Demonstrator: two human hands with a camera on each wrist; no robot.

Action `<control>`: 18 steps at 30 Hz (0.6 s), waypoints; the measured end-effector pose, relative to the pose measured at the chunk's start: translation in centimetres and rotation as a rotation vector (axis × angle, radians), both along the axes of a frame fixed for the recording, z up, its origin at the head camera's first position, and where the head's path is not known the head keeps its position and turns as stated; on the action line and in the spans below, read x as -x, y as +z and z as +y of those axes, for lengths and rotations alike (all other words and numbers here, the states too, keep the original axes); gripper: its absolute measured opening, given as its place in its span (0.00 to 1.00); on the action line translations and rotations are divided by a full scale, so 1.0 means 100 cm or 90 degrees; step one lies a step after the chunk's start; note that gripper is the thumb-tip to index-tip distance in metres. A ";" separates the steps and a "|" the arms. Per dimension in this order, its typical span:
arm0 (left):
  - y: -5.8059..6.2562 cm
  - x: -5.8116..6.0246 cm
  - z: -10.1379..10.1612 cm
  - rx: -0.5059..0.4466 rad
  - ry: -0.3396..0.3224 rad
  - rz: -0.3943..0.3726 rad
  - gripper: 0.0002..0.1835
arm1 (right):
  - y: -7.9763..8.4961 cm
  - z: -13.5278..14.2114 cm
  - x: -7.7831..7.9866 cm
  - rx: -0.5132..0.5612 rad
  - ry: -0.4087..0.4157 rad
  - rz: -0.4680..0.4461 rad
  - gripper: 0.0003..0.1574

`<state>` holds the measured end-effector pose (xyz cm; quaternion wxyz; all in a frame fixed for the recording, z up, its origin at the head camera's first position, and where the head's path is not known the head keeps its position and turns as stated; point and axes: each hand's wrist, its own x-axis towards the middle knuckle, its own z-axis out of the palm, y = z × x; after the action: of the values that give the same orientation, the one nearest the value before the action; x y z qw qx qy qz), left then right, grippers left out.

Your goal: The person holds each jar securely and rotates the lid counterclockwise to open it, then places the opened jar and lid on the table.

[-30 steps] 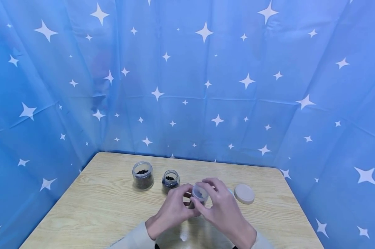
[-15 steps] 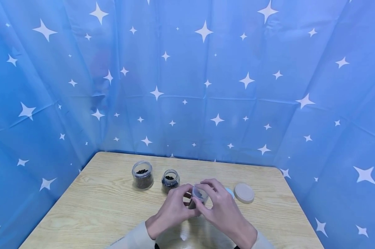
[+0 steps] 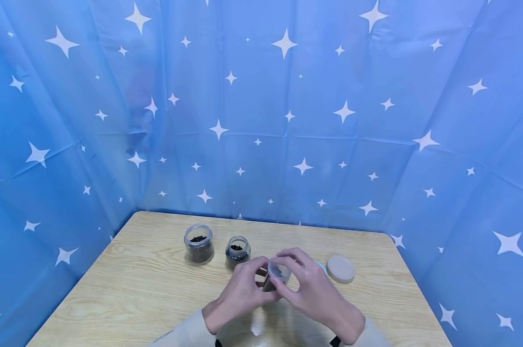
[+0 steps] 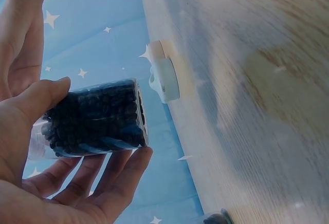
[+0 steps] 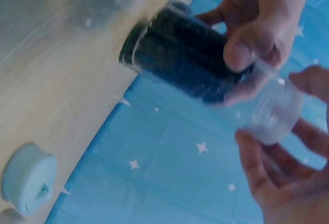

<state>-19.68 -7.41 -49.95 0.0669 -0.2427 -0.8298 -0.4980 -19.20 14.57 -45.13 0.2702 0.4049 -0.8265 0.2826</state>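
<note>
A clear jar [image 4: 97,118] filled with dark beans is held up over the table by my left hand [image 3: 243,286], thumb on one side and fingers around the other. At its top is a see-through lid [image 5: 277,112], which the fingertips and thumb of my right hand [image 3: 313,291] pinch around the rim. The lid sits on the jar's mouth; whether it is threaded tight cannot be made out. Just left of the hands stands a small glass jar [image 3: 237,255] of dark beans without a lid. A wider uncovered glass jar [image 3: 199,248], partly full of beans, is farther left.
On the wooden table [image 3: 148,289], a beige round lid [image 3: 341,269] lies right of my hands. Beside it is a light blue lid [image 5: 31,178], mostly hidden by my right hand in the head view. A blue star-patterned curtain [image 3: 261,159] surrounds the table's back and sides.
My right hand has turned slightly at the lid, its wrist shifting a little to the right. The left hand and the jar stay nearly in place.
</note>
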 end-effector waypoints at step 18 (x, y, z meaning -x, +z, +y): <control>0.002 -0.001 0.000 -0.021 -0.045 -0.003 0.27 | 0.029 0.025 0.030 -0.105 0.271 -0.071 0.30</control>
<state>-19.56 -7.44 -49.74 0.0512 -0.2691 -0.8128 -0.5142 -22.21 17.08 -42.19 0.1248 0.5745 -0.7564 0.2868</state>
